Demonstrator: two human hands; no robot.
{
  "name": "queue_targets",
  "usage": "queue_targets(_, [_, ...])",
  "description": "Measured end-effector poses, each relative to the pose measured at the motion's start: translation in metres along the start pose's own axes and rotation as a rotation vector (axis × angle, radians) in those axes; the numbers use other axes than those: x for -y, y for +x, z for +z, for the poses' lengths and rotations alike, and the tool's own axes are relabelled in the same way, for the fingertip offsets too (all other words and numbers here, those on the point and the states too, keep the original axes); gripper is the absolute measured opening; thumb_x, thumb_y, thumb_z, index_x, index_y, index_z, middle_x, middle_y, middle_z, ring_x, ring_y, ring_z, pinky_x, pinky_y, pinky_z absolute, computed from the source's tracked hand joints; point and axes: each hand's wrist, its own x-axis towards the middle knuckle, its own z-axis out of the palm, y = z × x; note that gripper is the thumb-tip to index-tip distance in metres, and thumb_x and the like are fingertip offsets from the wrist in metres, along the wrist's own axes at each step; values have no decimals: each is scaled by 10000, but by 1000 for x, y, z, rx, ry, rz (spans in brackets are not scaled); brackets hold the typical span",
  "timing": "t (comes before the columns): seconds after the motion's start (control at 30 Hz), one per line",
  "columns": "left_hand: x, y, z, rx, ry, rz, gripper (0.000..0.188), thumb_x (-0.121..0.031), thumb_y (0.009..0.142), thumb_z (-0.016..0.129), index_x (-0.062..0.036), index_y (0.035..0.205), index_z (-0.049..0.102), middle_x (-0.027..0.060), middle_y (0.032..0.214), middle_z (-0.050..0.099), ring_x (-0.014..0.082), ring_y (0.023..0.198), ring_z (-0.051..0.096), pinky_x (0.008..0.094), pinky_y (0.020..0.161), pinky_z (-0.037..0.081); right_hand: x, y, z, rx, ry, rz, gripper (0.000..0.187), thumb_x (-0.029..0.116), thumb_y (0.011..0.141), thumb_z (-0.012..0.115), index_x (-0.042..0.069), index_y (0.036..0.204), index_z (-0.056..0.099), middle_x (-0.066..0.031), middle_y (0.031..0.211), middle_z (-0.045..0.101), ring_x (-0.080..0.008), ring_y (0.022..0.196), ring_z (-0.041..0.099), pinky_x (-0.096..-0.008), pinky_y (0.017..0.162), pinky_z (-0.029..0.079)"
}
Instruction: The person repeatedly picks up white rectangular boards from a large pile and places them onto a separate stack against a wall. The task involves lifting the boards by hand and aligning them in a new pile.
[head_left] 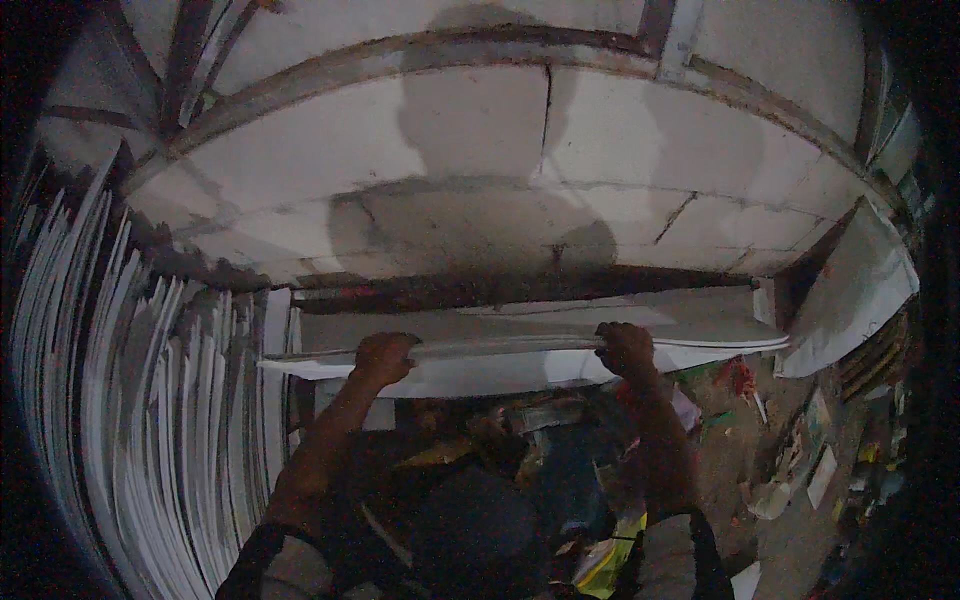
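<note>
White sheets (500, 345), long and thin, stretch from left to right across the middle of the scene, on the near side of a pale wall (690, 110). The left hand (386, 358) is clenched around them left of the middle, and the right hand (627, 346) grasps them on the right; the dim light hides how many layers each one has caught. Both ends reach well beyond the hands. On the left, many more pale sheets stand on edge in a packed row (175, 430), with the left end of the held ones near it. On the right, a broad white panel (855, 285) stands at a slant, near their right end. Lower down, scraps lie about the floor (718, 440), among them a red scrap (738, 378), and a yellow packet (612, 562) shows on the near side.

The long ends look the likeliest trouble: if one hand rose or pulled faster than the other, they could sag, twist and crease. A loosened grip could let the layers slide over each other and fan out. A swing to the left could snag the row, and one to the right could knock the panel. Loose scraps could also catch a foot, since the sheets block part of the downward view
</note>
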Motion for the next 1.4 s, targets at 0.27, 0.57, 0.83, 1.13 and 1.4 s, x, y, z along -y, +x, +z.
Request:
queue_targets(0.27, [-6, -15, -14, 100, 29, -37, 472, -266, 826, 803, -195, 1279, 692, 139, 1108, 745, 348, 1065, 711, 533, 902, 555, -6, -9, -1, -1, -47, -92, 458, 275, 714, 847, 173, 1140, 714, -107, 1023, 747, -339, 987, 716, -486, 855, 559])
queue_targets(0.57, [4, -15, -1, 132, -25, 31, 494, -308, 801, 844, -186, 1259, 704, 131, 1105, 751, 353, 1046, 715, 507, 892, 563, -82, -24, 1, -127, -46, -180, 523, 260, 662, 910, 186, 1146, 726, -101, 1039, 757, -332, 987, 720, -472, 863, 564])
queue_targets(0.83, [-3, -31, -19, -52, 92, 58, 386, -416, 855, 781, -140, 1118, 722, 147, 920, 738, 365, 913, 731, 531, 804, 571, -83, -45, -1, -54, -4, 30, 440, 336, 728, 877, 234, 1144, 780, -81, 1064, 779, -301, 964, 743, -452, 862, 570])
queue_targets(1.13, [11, -43, -115, -188, 192, 24, 377, -482, 937, 670, -132, 1071, 709, 118, 968, 741, 348, 965, 728, 528, 800, 576, -48, -45, -36, -471, 95, -54, 380, 247, 750, 842, 238, 1125, 780, -65, 1092, 782, -299, 964, 749, -442, 824, 584])
queue_targets(1.4, [1, -46, -153, -354, 195, 120, 326, -260, 923, 640, -143, 1226, 670, 126, 1003, 735, 361, 941, 729, 542, 772, 585, 27, -48, -79, -635, 57, -242, 364, 120, 776, 758, 167, 1136, 748, -93, 1045, 773, -324, 873, 743, -466, 745, 590])
